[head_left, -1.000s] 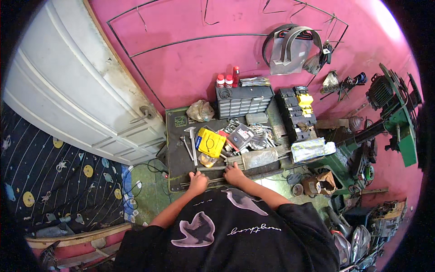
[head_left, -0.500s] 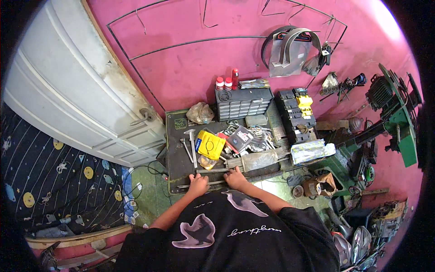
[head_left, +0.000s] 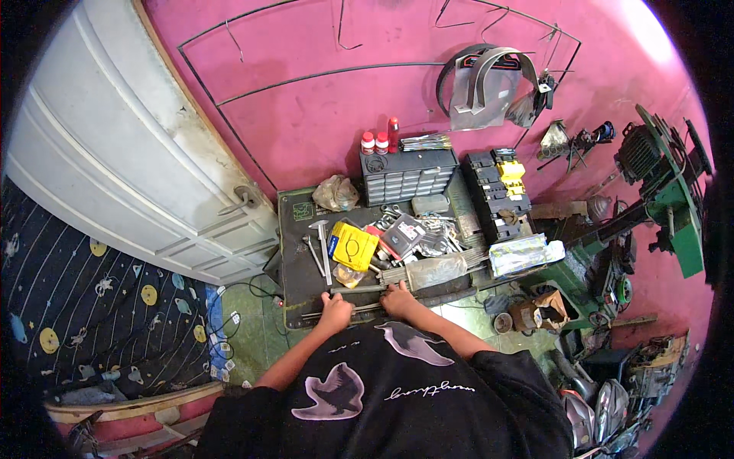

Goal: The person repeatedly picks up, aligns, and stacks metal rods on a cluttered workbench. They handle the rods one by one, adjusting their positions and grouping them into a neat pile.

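Observation:
Both my hands are at the front edge of the dark workbench [head_left: 297,264]. My left hand [head_left: 335,314] is closed, fingers curled at the left end of a grey metal rod [head_left: 359,290]. My right hand [head_left: 399,302] pinches near the rod's other end, beside a bundle of thin rods [head_left: 394,275] partly wrapped in a clear plastic sleeve [head_left: 436,271]. The rod lies level between the hands; fingers hide its ends. Thin strips [head_left: 312,314] stick out beside my left hand. A vernier caliper [head_left: 324,252], a yellow case [head_left: 355,246] and a dark box [head_left: 404,235] lie beyond.
A small-drawer cabinet [head_left: 409,183] stands at the back, with red bottles [head_left: 393,135] on top. Black toolboxes [head_left: 495,199] are to its right. A white door [head_left: 145,176] is at left, a green machine [head_left: 677,222] at right. Wrenches [head_left: 443,229] lie heaped mid-bench.
The view has shifted very slightly. My hands stay almost in the same place at the rod, with no visible change in grip.

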Tool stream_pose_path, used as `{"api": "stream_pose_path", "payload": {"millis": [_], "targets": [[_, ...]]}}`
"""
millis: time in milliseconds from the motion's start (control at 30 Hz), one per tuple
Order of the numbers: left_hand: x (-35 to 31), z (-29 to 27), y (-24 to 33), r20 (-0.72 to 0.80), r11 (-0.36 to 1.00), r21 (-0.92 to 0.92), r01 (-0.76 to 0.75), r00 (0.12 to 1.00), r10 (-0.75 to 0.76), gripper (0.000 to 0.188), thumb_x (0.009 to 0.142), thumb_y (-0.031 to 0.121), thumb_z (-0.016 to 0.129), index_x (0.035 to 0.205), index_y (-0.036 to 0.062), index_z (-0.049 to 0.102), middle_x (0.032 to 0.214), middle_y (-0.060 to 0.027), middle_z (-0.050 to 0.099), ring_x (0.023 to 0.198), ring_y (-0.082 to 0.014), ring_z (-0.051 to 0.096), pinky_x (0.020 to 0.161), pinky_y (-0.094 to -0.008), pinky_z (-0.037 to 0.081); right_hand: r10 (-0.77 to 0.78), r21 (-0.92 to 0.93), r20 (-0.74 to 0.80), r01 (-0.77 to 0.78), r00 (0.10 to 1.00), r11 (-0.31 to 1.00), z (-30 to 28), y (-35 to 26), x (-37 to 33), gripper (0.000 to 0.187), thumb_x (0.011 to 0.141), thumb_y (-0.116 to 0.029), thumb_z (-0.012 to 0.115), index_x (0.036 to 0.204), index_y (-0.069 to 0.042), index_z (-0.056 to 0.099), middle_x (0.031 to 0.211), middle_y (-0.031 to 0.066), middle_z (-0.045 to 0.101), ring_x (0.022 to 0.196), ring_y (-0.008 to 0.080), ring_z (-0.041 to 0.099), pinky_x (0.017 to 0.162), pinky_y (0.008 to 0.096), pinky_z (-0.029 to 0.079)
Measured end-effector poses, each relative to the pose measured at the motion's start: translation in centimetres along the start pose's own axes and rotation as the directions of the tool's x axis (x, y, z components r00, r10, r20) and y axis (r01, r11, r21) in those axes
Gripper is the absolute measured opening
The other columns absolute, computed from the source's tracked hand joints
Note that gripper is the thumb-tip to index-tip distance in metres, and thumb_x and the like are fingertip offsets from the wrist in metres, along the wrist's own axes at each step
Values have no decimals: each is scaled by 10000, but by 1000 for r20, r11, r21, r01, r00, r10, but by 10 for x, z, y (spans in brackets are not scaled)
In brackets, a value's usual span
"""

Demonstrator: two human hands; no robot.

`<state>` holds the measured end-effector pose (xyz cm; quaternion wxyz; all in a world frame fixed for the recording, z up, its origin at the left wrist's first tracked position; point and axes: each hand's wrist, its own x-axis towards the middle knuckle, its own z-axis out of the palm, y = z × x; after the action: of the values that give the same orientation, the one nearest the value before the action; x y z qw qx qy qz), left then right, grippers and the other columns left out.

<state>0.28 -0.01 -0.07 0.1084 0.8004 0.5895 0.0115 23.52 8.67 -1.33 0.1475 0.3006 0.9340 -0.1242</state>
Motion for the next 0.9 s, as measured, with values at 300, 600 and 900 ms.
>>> {"api": "stream_pose_path", "payload": {"millis": [300, 600, 900], "targets": [[-11, -32, -19, -147, 977, -115, 179, 970, -195, 123, 785, 178, 665, 835, 182, 777, 726, -48, 662, 883, -238, 604, 904, -570, 309, 198, 5, -37, -198, 980, 980, -79, 19, -22, 208, 902, -259, 577, 978, -175, 751, 953, 46, 721, 1095, 276, 589, 1053, 664, 255], [1, -47, -22, -248, 797, -603, 45, 938, -241, 148, 831, 236, 705, 935, 160, 779, 834, -26, 705, 887, -191, 642, 876, -361, 410, 89, 676, -298, 144, 951, 723, -227, -2, -79, 335, 811, -277, 761, 1114, -138, 731, 1017, 103, 717, 1016, 246, 643, 1005, 469, 411], [20, -82, 12, -200, 485, -869, -91, 963, -178, 154, 839, 78, 704, 986, 74, 747, 955, -109, 714, 895, -217, 694, 827, -353, 517, 104, 591, -661, 429, 743, 683, -262, -47, -80, 267, 878, -157, 698, 1125, -65, 650, 1037, 107, 666, 1067, 283, 613, 1023, 422, 407]]}}
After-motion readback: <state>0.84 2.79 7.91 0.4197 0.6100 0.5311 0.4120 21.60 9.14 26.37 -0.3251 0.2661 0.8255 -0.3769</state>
